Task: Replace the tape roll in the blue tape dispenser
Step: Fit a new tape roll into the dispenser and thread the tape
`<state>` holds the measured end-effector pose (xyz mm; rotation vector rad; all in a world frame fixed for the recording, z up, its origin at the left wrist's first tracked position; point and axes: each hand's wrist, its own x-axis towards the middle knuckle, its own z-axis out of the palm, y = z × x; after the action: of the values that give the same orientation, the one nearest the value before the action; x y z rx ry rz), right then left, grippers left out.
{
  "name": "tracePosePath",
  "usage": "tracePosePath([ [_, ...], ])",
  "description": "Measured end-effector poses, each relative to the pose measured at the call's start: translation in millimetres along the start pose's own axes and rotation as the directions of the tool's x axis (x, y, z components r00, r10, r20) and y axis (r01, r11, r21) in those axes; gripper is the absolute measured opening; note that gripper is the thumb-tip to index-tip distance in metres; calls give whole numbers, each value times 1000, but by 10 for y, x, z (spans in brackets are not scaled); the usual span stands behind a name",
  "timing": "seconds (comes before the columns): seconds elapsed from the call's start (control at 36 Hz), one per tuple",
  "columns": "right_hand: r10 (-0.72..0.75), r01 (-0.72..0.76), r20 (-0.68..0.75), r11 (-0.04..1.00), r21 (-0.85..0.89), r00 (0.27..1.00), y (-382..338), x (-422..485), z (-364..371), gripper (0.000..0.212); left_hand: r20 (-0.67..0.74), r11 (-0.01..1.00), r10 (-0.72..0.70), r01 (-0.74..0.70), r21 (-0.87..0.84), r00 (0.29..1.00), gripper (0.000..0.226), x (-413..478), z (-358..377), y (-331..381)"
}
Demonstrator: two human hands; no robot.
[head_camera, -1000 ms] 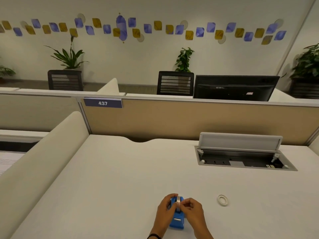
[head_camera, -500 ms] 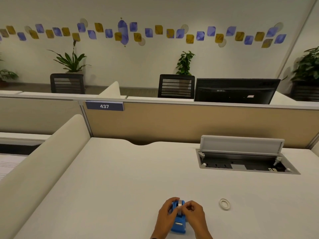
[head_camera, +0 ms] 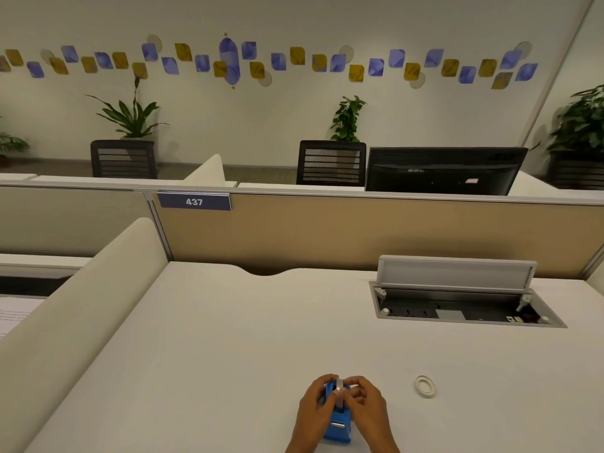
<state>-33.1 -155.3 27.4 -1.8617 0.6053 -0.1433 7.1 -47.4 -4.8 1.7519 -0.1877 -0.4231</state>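
The blue tape dispenser (head_camera: 338, 428) stands on the white desk (head_camera: 228, 354) near its front edge. A whitish tape roll (head_camera: 340, 389) sits on edge in the dispenser's top, partly hidden by fingers. My left hand (head_camera: 313, 408) wraps the dispenser's left side, with the thumb against the roll. My right hand (head_camera: 366, 405) pinches the roll from the right. A thin white ring, an empty tape core (head_camera: 425, 385), lies flat on the desk to the right of my hands.
An open cable tray (head_camera: 464, 308) with its lid raised is set into the desk at the back right. A tan partition (head_camera: 359, 237) closes the desk's far side, and a padded divider (head_camera: 75, 322) runs along the left.
The camera has tilted down a little, so everything sits lower in the frame. Both hands remain on the roll and dispenser, with only slight finger shifts.
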Motion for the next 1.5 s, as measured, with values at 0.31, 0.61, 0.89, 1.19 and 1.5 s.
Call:
tracePosePath([
  [0.31,-130,133,43,989,-64,991,-26,37,-28,15,30,999,13,-14,33,999,20,-13,-59,32],
  [0.61,-140,150,101,984,-93,985,-37,107,-67,22,177,989,21,-46,138,984,30,34,-156,132],
  [0.89,-148,166,146,979,-122,978,-42,111,-107,25,178,986,17,-46,157,984,25,61,-158,113],
  [1.19,-146,174,178,973,-150,973,-41,113,-121,29,150,989,4,-26,145,989,26,57,-133,90],
  [1.5,-145,184,194,962,-200,970,-27,118,-121,37,162,988,-27,2,154,986,33,12,-154,148],
])
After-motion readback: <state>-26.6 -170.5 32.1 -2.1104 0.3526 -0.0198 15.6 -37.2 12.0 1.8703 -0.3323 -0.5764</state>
